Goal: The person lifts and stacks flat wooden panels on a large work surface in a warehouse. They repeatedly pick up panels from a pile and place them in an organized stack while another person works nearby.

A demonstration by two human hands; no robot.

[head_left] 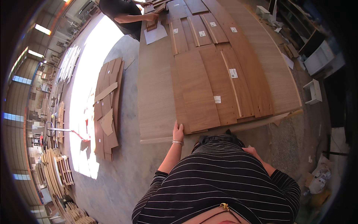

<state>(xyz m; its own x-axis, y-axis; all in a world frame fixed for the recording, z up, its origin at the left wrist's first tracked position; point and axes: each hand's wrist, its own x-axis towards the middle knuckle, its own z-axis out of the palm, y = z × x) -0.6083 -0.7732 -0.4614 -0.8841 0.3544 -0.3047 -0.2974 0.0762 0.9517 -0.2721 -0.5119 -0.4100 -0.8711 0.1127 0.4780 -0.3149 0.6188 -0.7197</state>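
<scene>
My left hand (178,132) is at the near left corner of a large brown wooden panel (195,87), its fingers closed on the panel's edge. More brown panels (236,84) lie beside and partly under this one, several with white labels (217,99). They rest on a wide corrugated cardboard sheet (156,100). Close to my waist on the right is my right hand (251,151); its fingers are partly hidden, and I see nothing in it.
Across the table a co-worker's hand (151,17) touches small brown pieces beside a white sheet (156,33). A stack of brown panels (106,112) with cardboard scraps lies at left. Wooden pallets (63,170) stand farther left; a white open box (312,92) is at right.
</scene>
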